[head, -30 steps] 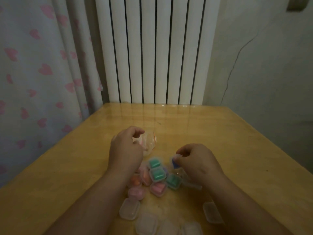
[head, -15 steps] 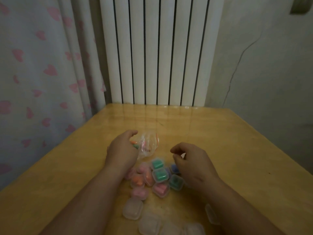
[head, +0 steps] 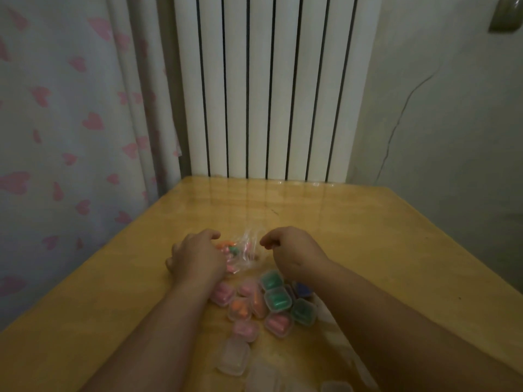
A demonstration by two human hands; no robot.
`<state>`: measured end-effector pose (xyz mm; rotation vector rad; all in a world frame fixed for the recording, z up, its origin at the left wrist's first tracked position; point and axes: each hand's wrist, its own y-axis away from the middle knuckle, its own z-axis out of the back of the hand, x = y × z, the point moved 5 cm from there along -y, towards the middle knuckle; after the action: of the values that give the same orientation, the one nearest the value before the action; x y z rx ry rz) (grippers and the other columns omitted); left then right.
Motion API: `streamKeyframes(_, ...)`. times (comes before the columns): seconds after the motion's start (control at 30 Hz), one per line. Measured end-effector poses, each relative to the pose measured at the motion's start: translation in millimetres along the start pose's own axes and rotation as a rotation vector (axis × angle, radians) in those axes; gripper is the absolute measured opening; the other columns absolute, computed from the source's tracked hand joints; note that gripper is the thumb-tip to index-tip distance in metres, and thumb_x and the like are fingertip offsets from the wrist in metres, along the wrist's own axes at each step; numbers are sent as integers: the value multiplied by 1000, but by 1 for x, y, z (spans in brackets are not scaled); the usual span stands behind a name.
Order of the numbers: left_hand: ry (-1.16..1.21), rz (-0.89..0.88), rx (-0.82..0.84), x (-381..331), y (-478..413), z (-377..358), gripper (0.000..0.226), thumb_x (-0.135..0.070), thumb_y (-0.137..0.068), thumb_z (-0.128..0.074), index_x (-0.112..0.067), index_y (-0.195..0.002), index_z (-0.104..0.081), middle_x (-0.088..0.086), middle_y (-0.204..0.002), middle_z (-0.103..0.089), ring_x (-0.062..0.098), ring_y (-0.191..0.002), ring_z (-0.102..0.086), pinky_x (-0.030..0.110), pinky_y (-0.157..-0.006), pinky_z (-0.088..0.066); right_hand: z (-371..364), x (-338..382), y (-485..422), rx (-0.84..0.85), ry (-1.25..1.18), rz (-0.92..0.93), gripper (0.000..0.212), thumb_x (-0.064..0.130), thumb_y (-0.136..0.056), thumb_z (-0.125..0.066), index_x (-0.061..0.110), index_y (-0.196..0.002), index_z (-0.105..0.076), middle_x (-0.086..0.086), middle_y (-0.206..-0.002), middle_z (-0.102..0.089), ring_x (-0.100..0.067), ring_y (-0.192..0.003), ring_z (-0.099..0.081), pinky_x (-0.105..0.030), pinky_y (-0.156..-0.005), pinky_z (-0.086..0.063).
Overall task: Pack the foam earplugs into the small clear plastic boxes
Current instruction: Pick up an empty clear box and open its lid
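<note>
Lower centre of the frame, on a yellow wooden table: left hand palm down, fingers curled round the left side of a clear plastic bag holding loose earplugs in orange, green and pink. Just right of the bag, right hand knuckles up, fingers curled inward with tips close together, nothing visible between them; contact with the plastic impossible to tell.

Below the hands, between the two forearms, a tight cluster of filled boxes, showing pink, orange, green and one blue, several touching and one orange box tilted on edge. Further down, near the bottom edge, empty boxes side by side, blurred and partly cut off by the frame.

Behind the table, upper centre, a white ribbed radiator. Upper left, a pale curtain printed with pink hearts. On the right, a grey wall marked by a thin dark crack.
</note>
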<state>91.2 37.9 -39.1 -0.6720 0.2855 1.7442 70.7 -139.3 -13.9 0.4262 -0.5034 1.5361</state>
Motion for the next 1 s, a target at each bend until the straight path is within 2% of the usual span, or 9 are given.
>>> streamKeyframes(0.17, -79, 53, 72, 1, 1, -2, 41, -26, -92, -49, -33, -132, -56, 0, -138, -55, 29, -130, -44, 40, -104, -31, -14, 15, -15, 34, 89, 38, 22, 16, -92, -57, 15, -110, -70, -6, -112, -67, -22, -100, -62, -29, -79, -51)
streamKeyframes(0.27, 16, 19, 64, 3, -1, -5, 39, -20, -91, -51, -30, -128, -59, 0, -130, -62, 27, -121, -54, 36, -100, -39, -23, 19, -23, 56, 170, 46, 16, 12, -88, -56, 11, -95, -69, -11, -102, -69, -26, -94, -63, -28, -71, -49)
streamKeyframes(0.33, 183, 1, 38, 3, -2, -6, 39, -11, -88, -52, -26, -123, -61, 3, -117, -68, 22, -95, -62, 29, -77, -50, -25, 18, -28, 82, 195, 28, 18, 9, -85, -56, 6, -97, -70, -13, -100, -69, -28, -95, -64, -32, -76, -52)
streamKeyframes(0.37, 236, 0, 23, 2, -1, -5, 38, -9, -88, -52, -25, -121, -62, 4, -110, -69, 18, -80, -60, 25, -62, -46, -26, 19, -30, 96, 205, 27, 19, 9, -85, -58, 7, -98, -71, -13, -100, -70, -29, -96, -65, -33, -79, -53)
streamKeyframes(0.43, 309, 5, -6, 1, 0, -4, 35, -6, -89, -50, -22, -117, -64, 4, -103, -69, 16, -74, -57, 22, -51, -36, -25, 18, -35, 104, 215, 23, 20, 11, -85, -59, 7, -100, -72, -13, -101, -70, -29, -96, -65, -34, -81, -53)
streamKeyframes(0.57, 527, 2, -46, -1, -2, -5, 34, -1, -87, -50, -20, -109, -67, 0, -85, -66, 14, -73, -60, 20, -50, -41, -27, 17, -43, 121, 267, 16, 22, 10, -87, -58, 7, -103, -72, -13, -104, -70, -29, -98, -65, -35, -85, -55)
streamKeyframes(0.77, 752, 99, -18, 1, -1, -6, 34, 9, -85, -48, -14, -102, -66, 6, -85, -64, 9, -51, -58, 16, -36, -42, -31, 19, -47, 146, 285, 30, 26, 21, -89, -61, 11, -112, -69, -10, -112, -68, -28, -103, -63, -35, -88, -54)
streamKeyframes(0.9, 771, 148, 18, 2, -2, -8, 31, 5, -82, -52, -15, -102, -65, 5, -78, -68, 13, -49, -64, 26, -47, -52, -32, 23, -45, 195, 347, 37, 26, 20, -90, -61, 6, -110, -68, -12, -111, -67, -28, -103, -64, -35, -88, -54)
streamKeyframes(1.0, 760, 169, 52, 2, -2, -11, 30, 4, -80, -57, -17, -100, -62, 5, -71, -67, 10, -40, -62, 25, -48, -55, -30, 19, -45, 134, 312, 22, 21, 16, -85, -63, 6, -102, -70, -13, -102, -70, -28, -95, -66, -35, -83, -56)
